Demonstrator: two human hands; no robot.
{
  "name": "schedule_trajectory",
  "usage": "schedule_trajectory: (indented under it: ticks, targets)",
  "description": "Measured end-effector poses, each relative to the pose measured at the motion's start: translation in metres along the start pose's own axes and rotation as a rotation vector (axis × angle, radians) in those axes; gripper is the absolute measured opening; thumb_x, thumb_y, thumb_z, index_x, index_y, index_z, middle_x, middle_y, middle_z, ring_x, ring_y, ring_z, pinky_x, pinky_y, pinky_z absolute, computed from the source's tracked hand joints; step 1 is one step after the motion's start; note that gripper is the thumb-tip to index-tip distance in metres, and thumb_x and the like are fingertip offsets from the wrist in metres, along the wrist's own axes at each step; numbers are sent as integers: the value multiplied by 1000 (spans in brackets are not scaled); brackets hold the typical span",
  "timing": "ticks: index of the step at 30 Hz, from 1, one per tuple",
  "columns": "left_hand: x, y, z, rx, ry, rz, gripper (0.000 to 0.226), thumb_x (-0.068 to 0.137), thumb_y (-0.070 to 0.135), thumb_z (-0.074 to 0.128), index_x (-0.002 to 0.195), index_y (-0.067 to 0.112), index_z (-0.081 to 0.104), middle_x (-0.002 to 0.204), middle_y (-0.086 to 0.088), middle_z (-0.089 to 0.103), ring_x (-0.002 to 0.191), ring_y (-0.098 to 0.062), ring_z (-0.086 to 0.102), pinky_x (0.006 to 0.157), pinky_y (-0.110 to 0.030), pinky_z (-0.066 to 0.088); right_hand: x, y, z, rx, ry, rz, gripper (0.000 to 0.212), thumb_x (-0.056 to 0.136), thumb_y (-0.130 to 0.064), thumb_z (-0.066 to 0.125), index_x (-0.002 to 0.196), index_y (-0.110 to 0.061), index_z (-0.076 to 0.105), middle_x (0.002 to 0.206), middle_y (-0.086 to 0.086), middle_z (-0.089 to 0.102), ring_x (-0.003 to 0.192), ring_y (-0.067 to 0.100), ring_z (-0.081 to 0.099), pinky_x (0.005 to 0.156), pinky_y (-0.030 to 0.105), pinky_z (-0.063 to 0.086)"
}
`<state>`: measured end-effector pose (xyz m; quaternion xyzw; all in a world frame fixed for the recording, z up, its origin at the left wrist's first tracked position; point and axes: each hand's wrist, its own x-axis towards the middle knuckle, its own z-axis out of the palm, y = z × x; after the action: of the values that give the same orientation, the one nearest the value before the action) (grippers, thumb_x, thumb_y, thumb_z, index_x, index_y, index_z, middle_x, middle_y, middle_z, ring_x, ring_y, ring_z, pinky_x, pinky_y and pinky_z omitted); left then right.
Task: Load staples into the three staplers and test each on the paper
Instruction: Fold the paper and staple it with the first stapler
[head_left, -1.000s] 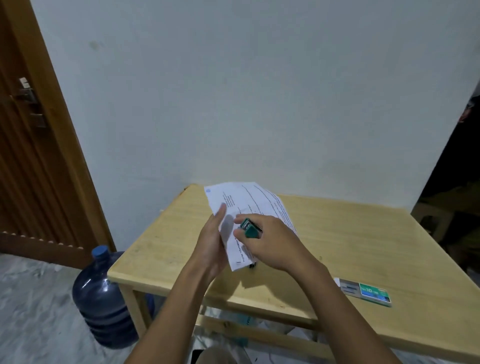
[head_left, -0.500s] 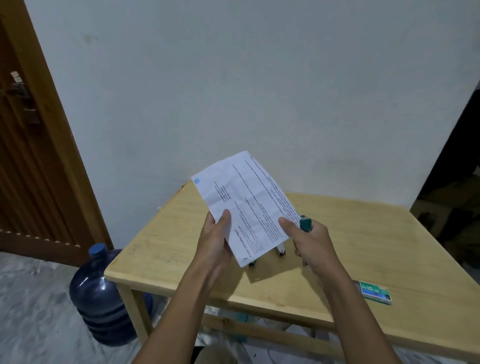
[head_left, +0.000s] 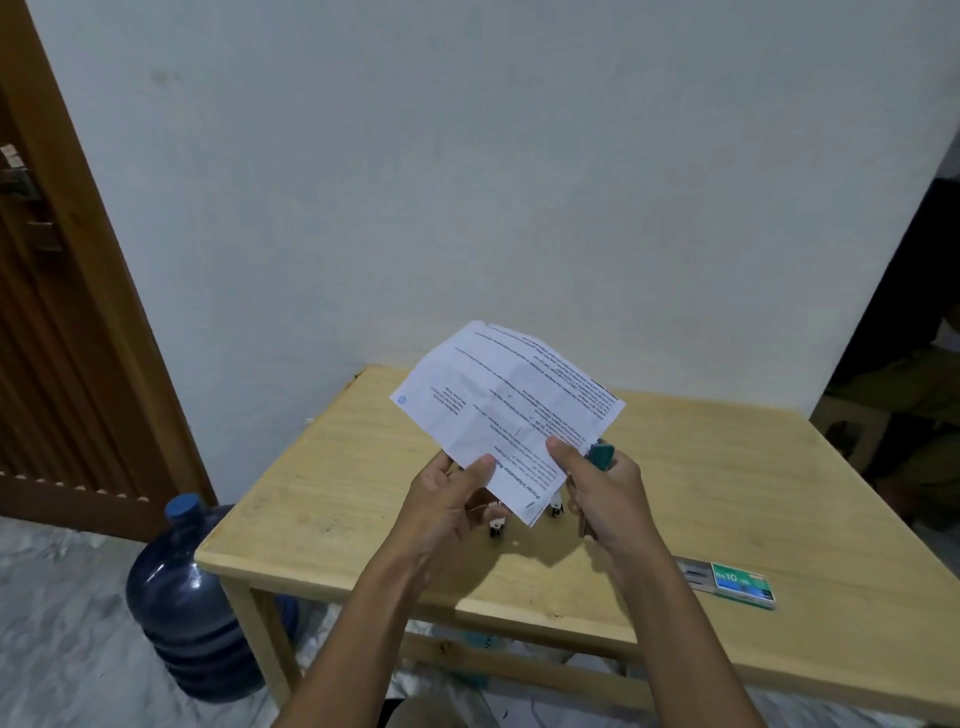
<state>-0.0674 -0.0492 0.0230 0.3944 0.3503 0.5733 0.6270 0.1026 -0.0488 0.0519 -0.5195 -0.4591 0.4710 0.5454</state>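
A printed sheet of paper (head_left: 506, 410) is held up above the wooden table (head_left: 727, 493), tilted and partly unfolded. My left hand (head_left: 447, 499) pinches its lower left edge with the thumb on top. My right hand (head_left: 597, 488) grips a small green stapler (head_left: 600, 453) in the fist, and its thumb presses on the paper's lower right part. Two more small staplers (head_left: 496, 525) (head_left: 556, 506) lie on the table under the sheet, mostly hidden by it and by my hands.
A green staple box (head_left: 740, 581), slid partly open, lies near the table's front right. A blue water jug (head_left: 187, 597) stands on the floor left of the table. A wooden door is at the left; a white wall is behind.
The paper has been lifted off the table and spread out wider. My right hand has moved from the sheet's middle to its right edge with the green stapler.
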Motion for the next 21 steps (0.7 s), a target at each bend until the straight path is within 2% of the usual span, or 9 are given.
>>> schedule_trajectory:
  ticks: [2, 6, 10, 13, 16, 19, 21]
  targets:
    - [-1, -1, 2, 28, -48, -46, 43, 85, 20, 72, 124, 5, 61, 107, -16, 73, 73, -22, 66, 58, -27, 54, 2, -1, -1, -3, -9, -20, 20, 90, -36, 69, 97, -17, 69, 51, -16, 58, 48, 9, 41, 45, 25, 29]
    - [1, -3, 5, 87, -11, -17, 38, 86, 18, 69, 119, -2, 64, 87, -12, 73, 60, -19, 59, 55, -26, 51, 2, -3, -4, -15, -79, -74, 20, 91, -34, 67, 93, -15, 68, 53, -17, 61, 42, -2, 50, 43, 13, 36]
    - [5, -5, 5, 57, 120, 64, 29, 90, 14, 68, 116, 2, 68, 98, -16, 76, 65, -20, 63, 59, -26, 56, 3, 6, -8, -24, -244, 14, 43, 85, -54, 61, 89, -11, 56, 57, -11, 49, 43, 8, 32, 43, 22, 27]
    - [6, -9, 11, 47, 172, 111, 26, 89, 15, 69, 114, 6, 68, 99, -15, 76, 68, -21, 65, 61, -25, 58, 1, 17, -7, 20, -386, 59, 48, 73, -61, 55, 87, -15, 51, 68, -5, 47, 45, 10, 31, 44, 24, 27]
    - [3, -14, 20, 32, 202, 151, 24, 90, 16, 68, 112, 6, 68, 97, -13, 77, 69, -20, 67, 61, -26, 57, -1, 25, -3, 83, -416, 71, 49, 71, -58, 50, 89, -12, 50, 69, -2, 47, 45, 10, 32, 43, 23, 29]
    - [0, -17, 29, 12, 238, 186, 18, 91, 17, 67, 107, 7, 70, 93, -14, 77, 67, -21, 67, 60, -27, 56, -5, 28, 1, 116, -419, 53, 40, 80, -48, 42, 87, -11, 53, 53, 2, 38, 42, 11, 28, 42, 23, 26]
    - [-2, -18, 33, -22, 267, 198, 17, 91, 16, 68, 105, 8, 71, 93, -11, 77, 69, -20, 69, 60, -27, 55, -4, 31, 6, 176, -420, 36, 42, 83, -45, 42, 94, -6, 55, 60, 10, 36, 43, 12, 29, 42, 24, 27]
